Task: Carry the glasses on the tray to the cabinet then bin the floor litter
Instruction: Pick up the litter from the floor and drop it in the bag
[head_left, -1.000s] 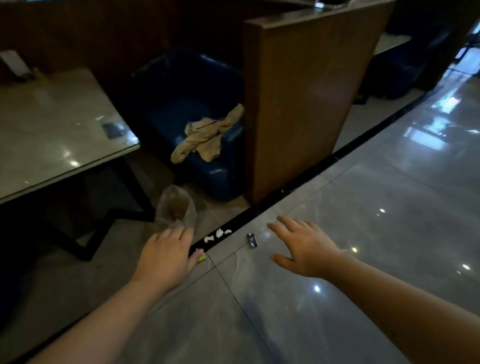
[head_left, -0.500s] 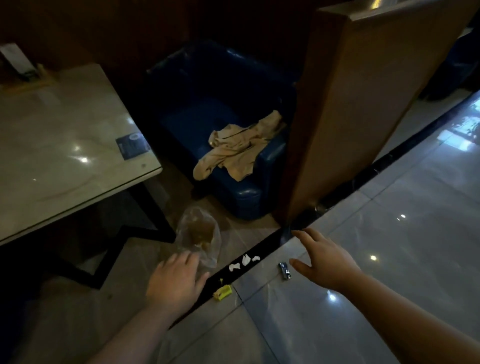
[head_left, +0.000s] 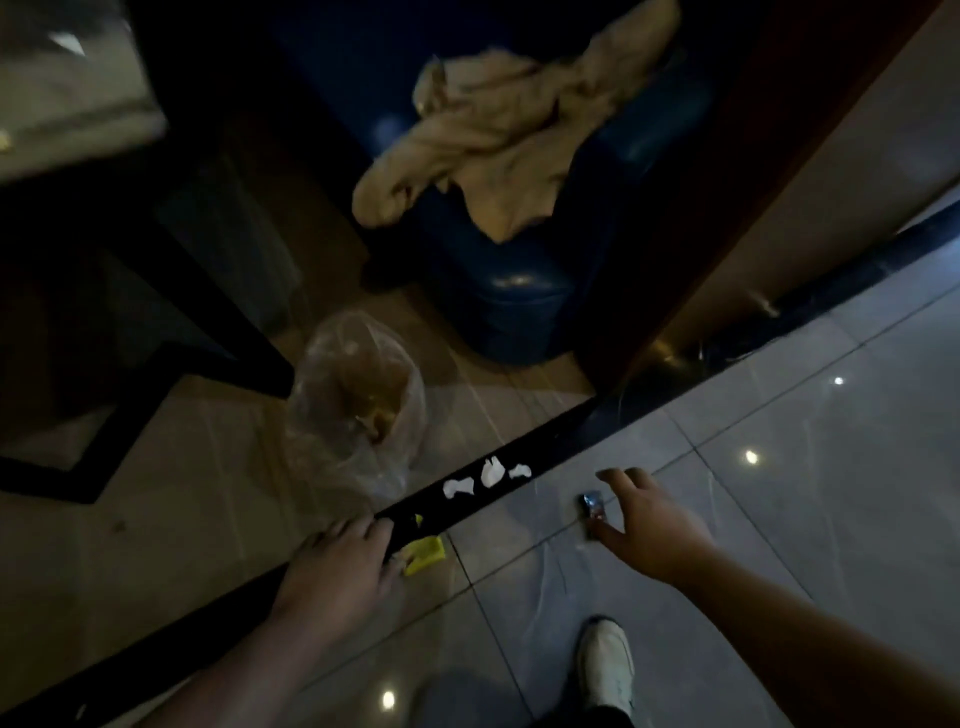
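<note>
Down on the floor (head_left: 779, 519), the litter is lying along a black strip (head_left: 550, 447): three white scraps (head_left: 488, 480) on the strip, a yellow wrapper (head_left: 427, 555) at its near edge, and a small blue wrapper (head_left: 594, 506) on the grey tile just beyond. I am seeing my right hand (head_left: 652, 527) reaching at the blue wrapper, grip spread open, thumb and fingers on either side of it and nothing held. My left hand (head_left: 340, 569) is hanging palm down over the strip, fingers loosely open, their tips just beside the yellow wrapper; I cannot tell whether they are touching it. A clear plastic bag (head_left: 358, 410) is sitting on the brown floor just behind the strip, near the left hand. Further back, a beige cloth (head_left: 498, 140) is draping over a blue seat (head_left: 519, 301), with a wooden panel (head_left: 810, 171) at its right. A desk (head_left: 67, 114) corner is showing upper left. My white shoe (head_left: 607, 667) is standing on the tile below.
</note>
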